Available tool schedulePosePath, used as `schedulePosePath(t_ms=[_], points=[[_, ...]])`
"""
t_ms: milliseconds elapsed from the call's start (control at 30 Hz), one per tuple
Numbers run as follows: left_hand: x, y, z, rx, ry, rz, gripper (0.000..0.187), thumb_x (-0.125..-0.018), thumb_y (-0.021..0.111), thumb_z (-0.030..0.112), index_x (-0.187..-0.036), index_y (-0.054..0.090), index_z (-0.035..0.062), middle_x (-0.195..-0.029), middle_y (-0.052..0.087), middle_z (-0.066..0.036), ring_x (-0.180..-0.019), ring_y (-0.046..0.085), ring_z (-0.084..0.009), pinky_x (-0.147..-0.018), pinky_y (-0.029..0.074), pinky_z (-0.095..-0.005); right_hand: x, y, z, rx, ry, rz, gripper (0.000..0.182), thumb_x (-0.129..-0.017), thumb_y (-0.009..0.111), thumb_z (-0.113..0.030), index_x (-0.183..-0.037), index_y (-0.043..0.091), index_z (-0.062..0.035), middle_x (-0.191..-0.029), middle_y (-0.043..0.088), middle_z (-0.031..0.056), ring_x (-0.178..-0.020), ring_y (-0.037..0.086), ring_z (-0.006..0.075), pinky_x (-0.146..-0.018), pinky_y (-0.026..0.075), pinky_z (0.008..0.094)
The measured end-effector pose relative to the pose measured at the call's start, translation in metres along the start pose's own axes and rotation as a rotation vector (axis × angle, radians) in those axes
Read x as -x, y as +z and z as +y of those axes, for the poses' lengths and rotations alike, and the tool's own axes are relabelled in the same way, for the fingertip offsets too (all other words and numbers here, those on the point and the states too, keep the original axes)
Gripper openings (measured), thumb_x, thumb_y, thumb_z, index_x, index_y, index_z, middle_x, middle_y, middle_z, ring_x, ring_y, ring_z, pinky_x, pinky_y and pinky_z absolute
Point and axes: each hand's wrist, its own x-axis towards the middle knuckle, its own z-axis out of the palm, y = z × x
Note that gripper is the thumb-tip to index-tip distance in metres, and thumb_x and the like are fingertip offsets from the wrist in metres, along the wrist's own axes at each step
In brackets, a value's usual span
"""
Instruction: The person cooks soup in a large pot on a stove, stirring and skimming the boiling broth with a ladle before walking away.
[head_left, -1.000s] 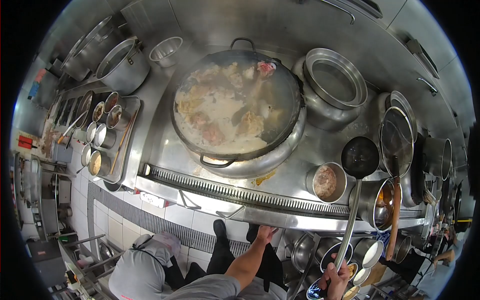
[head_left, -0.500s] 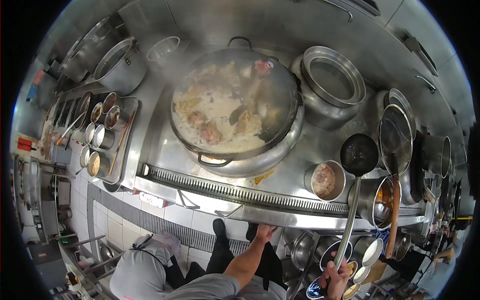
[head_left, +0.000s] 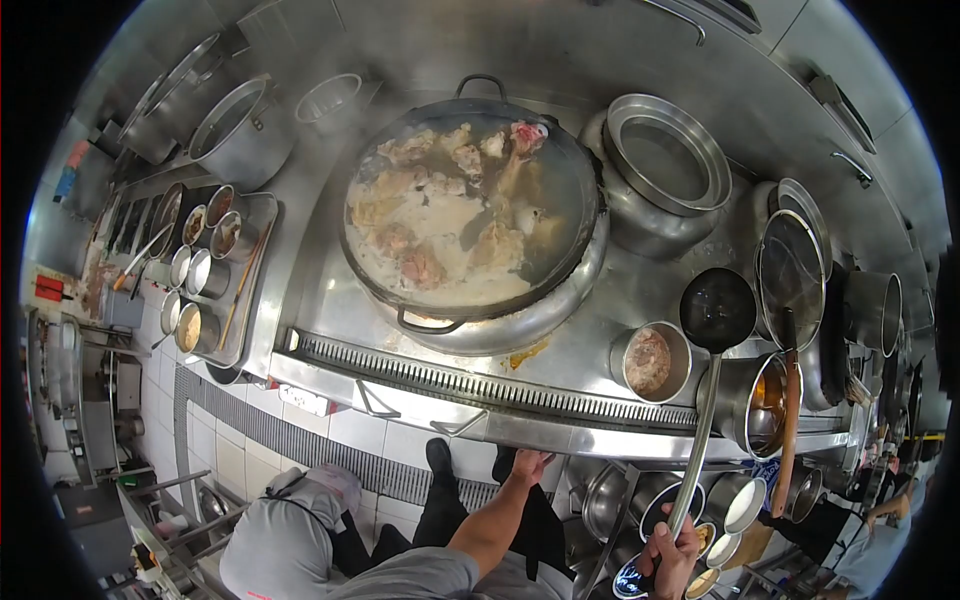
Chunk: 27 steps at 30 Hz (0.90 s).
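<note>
My right hand (head_left: pixel 674 552) is wrapped round the long metal handle of a ladle (head_left: pixel 718 308), whose dark round bowl hangs over the right part of the stove. My left hand (head_left: pixel 530 464) is at the stove's front edge; its fingers are partly hidden under the ledge, and what they hold, if anything, does not show. Ahead is a large wok (head_left: pixel 420 318) with two loop handles, full of cloudy liquid, pale foam and pieces of meat and bone (head_left: pixel 497 247). Beside the ladle bowl stands a small metal pot (head_left: pixel 682 372) with pinkish meat in it.
A metal pot with a ring-shaped rim (head_left: pixel 722 165) stands right of the wok. Farther right are a wood-handled strainer (head_left: pixel 790 255) and a pot of brown liquid (head_left: pixel 740 405). A tray (head_left: pixel 262 270) of small containers lies left. A person in grey (head_left: pixel 275 540) is below left.
The steam over the wok has thinned, and the meat and foam show more clearly. Both hands and the ladle stay in nearly the same place.
</note>
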Motion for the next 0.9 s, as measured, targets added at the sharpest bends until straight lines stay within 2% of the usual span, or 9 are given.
schedulePosePath(t_ms=[367,567,733,900], points=[[-0.003,-0.01,-0.004,-0.02,0.027,-0.078,0.009,-0.085,0.055,0.022,-0.094,0.054,0.0203,-0.098,0.059,0.003,-0.098,0.055,-0.0164,-0.089,0.04,-0.0487,0.001,0.002,-0.001,-0.009,0.022,0.012,0.008,-0.086,0.054,-0.008,-0.09,0.048,-0.005,-0.052,0.04,-0.0011,-0.034,0.035,0.0077,-0.03,0.027,0.0217],[-0.003,-0.007,-0.003,-0.03,0.012,-0.06,0.009,-0.085,0.056,0.025,-0.093,0.055,0.0211,-0.097,0.059,0.004,-0.097,0.055,-0.0161,-0.089,0.04,-0.0488,0.0,0.001,0.0,0.014,0.005,-0.002,0.009,-0.087,0.054,-0.009,-0.083,0.046,-0.0058,-0.05,0.04,-0.0009,-0.033,0.035,0.0077,-0.03,0.026,0.0219],[-0.002,-0.009,-0.003,-0.018,0.016,-0.058,0.01,-0.086,0.055,0.024,-0.096,0.054,0.0221,-0.1,0.058,0.003,-0.098,0.055,-0.0164,-0.088,0.041,-0.0484,-0.001,-0.002,0.005,0.004,0.038,0.041,0.021,-0.087,0.053,-0.011,-0.069,0.044,-0.0069,-0.047,0.04,-0.0005,-0.033,0.035,0.0082,-0.031,0.026,0.0222],[-0.005,-0.01,-0.004,-0.016,0.018,-0.053,0.013,-0.086,0.055,0.022,-0.099,0.052,0.0218,-0.102,0.057,0.003,-0.1,0.054,-0.0174,-0.087,0.042,-0.049,-0.001,-0.001,0.004,0.002,0.033,0.051,0.024,-0.087,0.054,-0.011,-0.066,0.043,-0.0075,-0.046,0.04,-0.0003,-0.033,0.035,0.0083,-0.031,0.027,0.0223]])
